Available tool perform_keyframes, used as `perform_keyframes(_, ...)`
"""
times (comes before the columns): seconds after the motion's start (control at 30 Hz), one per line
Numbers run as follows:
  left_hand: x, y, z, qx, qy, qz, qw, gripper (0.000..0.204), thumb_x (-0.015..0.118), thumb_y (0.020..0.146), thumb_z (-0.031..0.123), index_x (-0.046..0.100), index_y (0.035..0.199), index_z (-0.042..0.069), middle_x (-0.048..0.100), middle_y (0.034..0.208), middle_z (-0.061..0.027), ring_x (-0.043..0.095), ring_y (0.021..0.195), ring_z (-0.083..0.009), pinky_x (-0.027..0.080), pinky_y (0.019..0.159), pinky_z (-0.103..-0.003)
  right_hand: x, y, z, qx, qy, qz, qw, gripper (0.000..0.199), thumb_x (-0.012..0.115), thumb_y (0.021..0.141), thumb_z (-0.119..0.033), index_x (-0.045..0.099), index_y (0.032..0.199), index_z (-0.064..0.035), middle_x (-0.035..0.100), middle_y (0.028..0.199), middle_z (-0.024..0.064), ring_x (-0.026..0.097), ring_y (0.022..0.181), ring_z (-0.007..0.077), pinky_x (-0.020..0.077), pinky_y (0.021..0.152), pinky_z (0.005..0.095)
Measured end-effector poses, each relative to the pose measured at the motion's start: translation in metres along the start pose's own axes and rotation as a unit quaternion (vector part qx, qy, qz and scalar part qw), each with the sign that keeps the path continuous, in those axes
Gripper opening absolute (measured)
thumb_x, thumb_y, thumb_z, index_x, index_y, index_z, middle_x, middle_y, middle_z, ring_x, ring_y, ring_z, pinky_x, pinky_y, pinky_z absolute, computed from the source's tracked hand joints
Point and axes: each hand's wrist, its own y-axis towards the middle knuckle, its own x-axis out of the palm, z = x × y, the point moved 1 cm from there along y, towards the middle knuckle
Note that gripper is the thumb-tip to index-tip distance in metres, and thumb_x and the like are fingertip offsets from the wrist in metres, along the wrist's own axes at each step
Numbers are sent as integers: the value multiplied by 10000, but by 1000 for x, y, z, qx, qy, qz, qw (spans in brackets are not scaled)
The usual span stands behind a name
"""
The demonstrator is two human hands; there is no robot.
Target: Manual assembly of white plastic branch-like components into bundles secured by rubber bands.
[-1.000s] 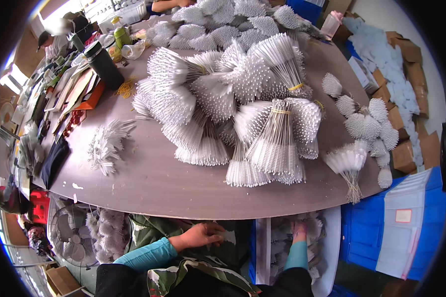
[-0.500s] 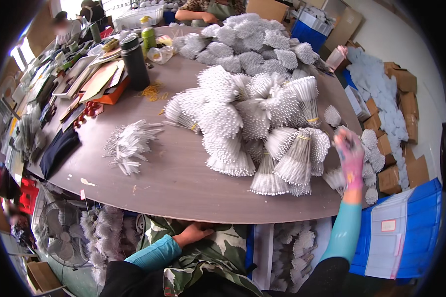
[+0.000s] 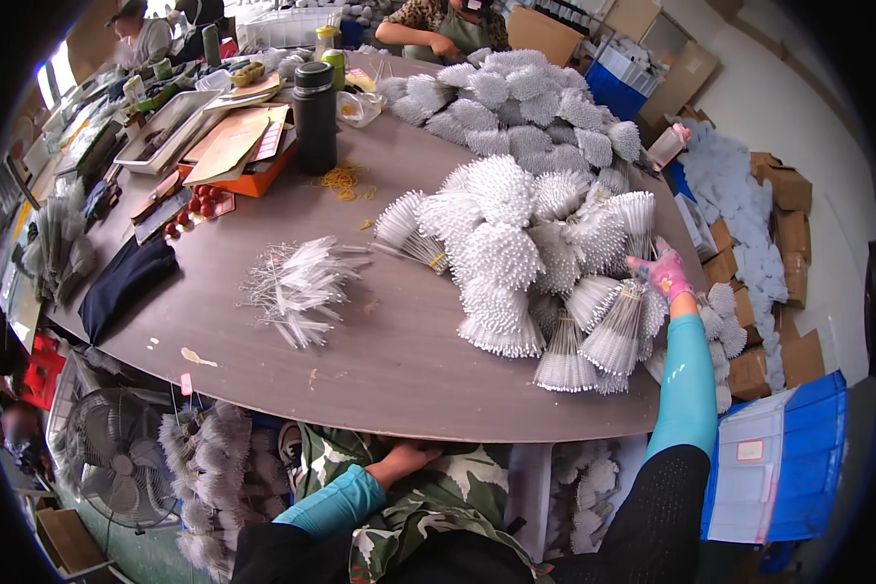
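My right hand (image 3: 665, 273), in a pink patterned glove with bare fingertips, reaches to the right side of a heap of white bundles (image 3: 504, 251). Its thumb stands apart from the fingers, which point left and touch the heap by the tied neck of one bundle (image 3: 617, 329). These bundles are thin, white-tipped stems, fanned out and bound with yellow bands. Down at the table's front edge, my left hand (image 3: 406, 461) lies flat on the camouflage cloth (image 3: 457, 485) over my lap, fingers partly hidden. Left of the heap lies a loose pile of clear-white strips (image 3: 304, 287).
More white bundles (image 3: 530, 102) are piled at the far side, before another person (image 3: 448, 34). A dark bottle (image 3: 314, 119), yellow bands (image 3: 346, 182) and an orange tray (image 3: 246, 182) stand or lie left. A fan (image 3: 122, 457) is below the table; a blue-white box (image 3: 774, 462) is at right.
My right hand has moved left from the table's right side onto the heap, its fingers less curled. The view has shifted, so the table's things appear further right. My left hand stays on my lap.
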Motion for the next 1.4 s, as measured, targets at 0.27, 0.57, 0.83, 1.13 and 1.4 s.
perform_keyframes(0.27,2,-3,3,6,-98,-4,995,426,636,837,143,524,1223,4,587,1193,-138,550,1085,-248,417,955,-357,-49,-27,-53,1,-85,57,995,723,748,690,-434,532,1229,-3,550,1242,208,537,1131,351,435,951,379)
perform_keyframes(0.57,-1,-2,6,-16,-39,-35,998,402,641,833,195,574,1181,6,608,1160,-163,567,1086,-271,430,946,-358,-98,-73,-105,-66,-20,286,956,408,694,764,-410,627,989,-77,661,856,148,638,725,300,511,656,376)
perform_keyframes(0.83,-18,-28,45,-24,-165,-81,983,430,661,846,234,579,1194,-4,643,1018,-73,598,887,-132,465,810,-251,-13,-241,-113,43,611,-131,779,327,630,854,-409,569,978,-113,653,780,82,518,500,68,361,392,169)
perform_keyframes(1.13,-41,-91,90,60,-370,-163,913,701,591,871,440,343,1387,35,490,1313,-64,470,1190,-181,313,1042,-366,140,-412,-149,113,641,-255,715,282,716,825,-219,600,1009,-38,624,823,14,549,665,55,447,569,209)
perform_keyframes(1.4,-26,-97,107,77,-384,7,920,460,669,842,250,511,1191,-4,598,1066,-85,577,975,-187,464,860,-330,167,-425,-148,-135,521,-175,824,364,690,850,-165,542,1128,17,610,990,44,570,839,94,492,744,245)
